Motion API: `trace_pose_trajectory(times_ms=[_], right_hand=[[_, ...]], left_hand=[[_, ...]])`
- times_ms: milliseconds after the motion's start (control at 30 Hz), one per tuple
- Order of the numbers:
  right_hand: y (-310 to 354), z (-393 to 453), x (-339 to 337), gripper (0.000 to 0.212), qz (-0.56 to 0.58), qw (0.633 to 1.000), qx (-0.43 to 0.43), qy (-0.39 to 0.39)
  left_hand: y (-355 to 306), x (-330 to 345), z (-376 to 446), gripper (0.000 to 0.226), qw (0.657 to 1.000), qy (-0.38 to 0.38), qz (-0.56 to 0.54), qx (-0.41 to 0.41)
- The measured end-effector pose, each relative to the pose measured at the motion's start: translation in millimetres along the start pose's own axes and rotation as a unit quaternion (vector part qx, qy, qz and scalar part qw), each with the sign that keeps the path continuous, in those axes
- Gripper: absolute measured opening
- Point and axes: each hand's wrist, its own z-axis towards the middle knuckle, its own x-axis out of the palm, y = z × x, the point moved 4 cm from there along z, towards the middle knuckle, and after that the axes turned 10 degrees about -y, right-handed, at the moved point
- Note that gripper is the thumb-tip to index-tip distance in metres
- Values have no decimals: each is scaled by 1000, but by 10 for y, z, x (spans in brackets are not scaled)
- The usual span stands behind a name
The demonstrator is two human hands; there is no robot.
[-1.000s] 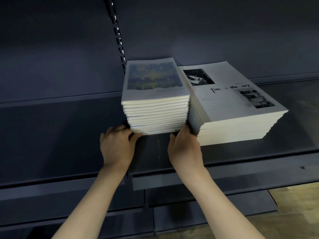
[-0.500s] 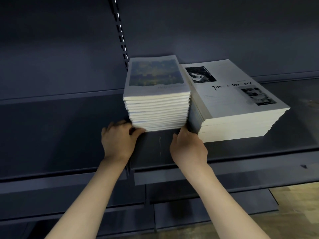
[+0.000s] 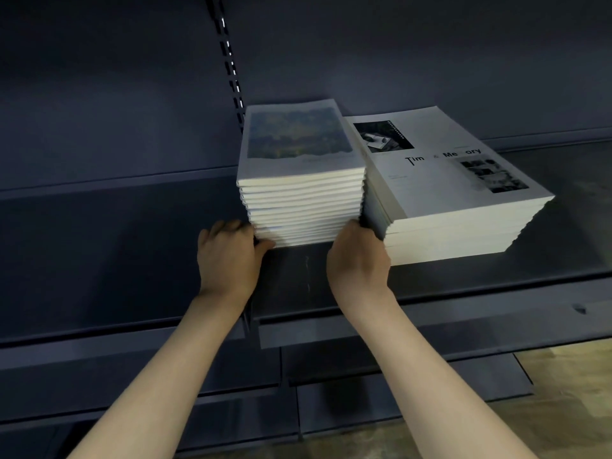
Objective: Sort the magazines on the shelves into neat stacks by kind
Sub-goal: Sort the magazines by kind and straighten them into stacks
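Hands are bracketing a pile of magazines on a dark metal shelf (image 3: 132,233), where two stacks are sitting side by side, touching. The left hand (image 3: 228,260) is curling around the bottom left corner of the painted-cover stack (image 3: 299,207), thumb pressing on the front edge and fingers wrapping out of sight along the side. The right hand (image 3: 359,260) is tucking into the seam between that pile and the "Time & Memory" stack (image 3: 453,207), with its fingertips hidden, so how firmly it is gripping cannot be told.

Both piles are looking sorted by kind already. The painted-cover stack is leaning slightly, its lower copies stepping out to the right, so squaring up appears to be the step in hand.

Judging by the thickness, the pile is likely heavy as a whole, while each copy is thin, floppy and glossy enough to be sliding on its neighbours. Taking hold low, at both bottom corners with palms pressing inward, looks like the safest grip. Lifting from the upper copies would risk shearing the pile apart.

Behind, a slotted upright (image 3: 231,71) is running up the back panel, and a strip of wooden floor (image 3: 569,372) is showing at lower right.
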Motion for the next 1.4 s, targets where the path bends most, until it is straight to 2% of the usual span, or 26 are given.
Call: trace_pose_trajectory(times_ms=[233,333,467,600,700,933,1133,1233,1400], right_hand=[[9,-84,15,31,10,1000,1,-13],[83,-123,16,33,25,1000,-13,10],[132,-85,21,30,27,999,-7,22],[105,-111,-4,35,30,999,-15,32],[93,-106,-12,35,28,999,-14,32],[117,-49,-24,38,23,999,-23,38],[94,-95,9,42,21,997,-39,57],[127,-120,66,46,5,997,-55,61],[168,-77,128,40,-22,995,-75,64]], left_hand=[[46,-41,34,35,998,-1,23,58],[53,-64,110,39,996,3,43,84],[28,-84,240,41,993,60,29,97],[77,-108,269,52,992,82,-18,91],[63,-155,295,48,995,50,-15,90],[57,-162,286,46,996,62,-55,39],[73,-178,269,48,995,62,-72,37],[58,-196,310,39,995,46,-70,45],[53,-195,291,35,996,24,-78,24]])
